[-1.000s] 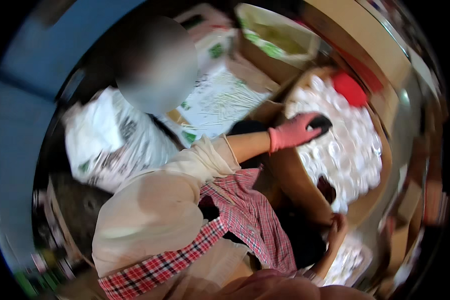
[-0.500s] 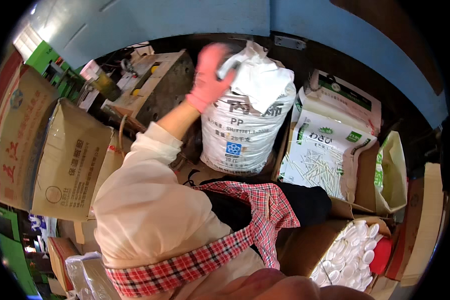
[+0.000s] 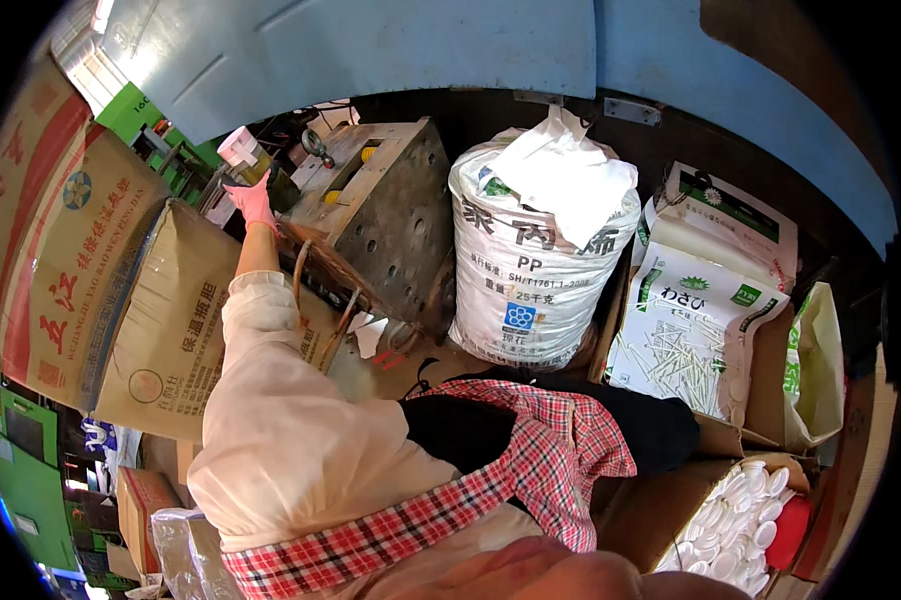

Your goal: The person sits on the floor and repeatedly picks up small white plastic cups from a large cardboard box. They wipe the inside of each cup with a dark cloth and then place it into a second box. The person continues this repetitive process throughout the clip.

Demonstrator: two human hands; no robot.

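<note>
My left arm, in a pale sleeve, stretches toward the upper left. My left hand (image 3: pixel 252 203), in a pink glove, is beside the metal block and in front of a pink-and-white cup-like container (image 3: pixel 239 147). Its thumb and fingers spread apart, and a dark patch shows at the fingertips; I cannot make out anything held. A full white woven sack (image 3: pixel 531 275) stands upright in front of me, with crumpled white material (image 3: pixel 561 175) draped over its top. My right hand is out of view.
A heavy metal block (image 3: pixel 391 215) with holes stands left of the sack. Large cardboard cartons (image 3: pixel 186 320) line the left side. At right, a lined box (image 3: pixel 686 285) holds thin white sticks (image 3: pixel 661 360); nearer, a carton holds white round caps (image 3: pixel 726 520). Blue panels (image 3: pixel 401 50) hang overhead.
My left hand has left the white material atop the sack and swung left, past the metal block. The whole view has shifted, so the sack appears further right.
</note>
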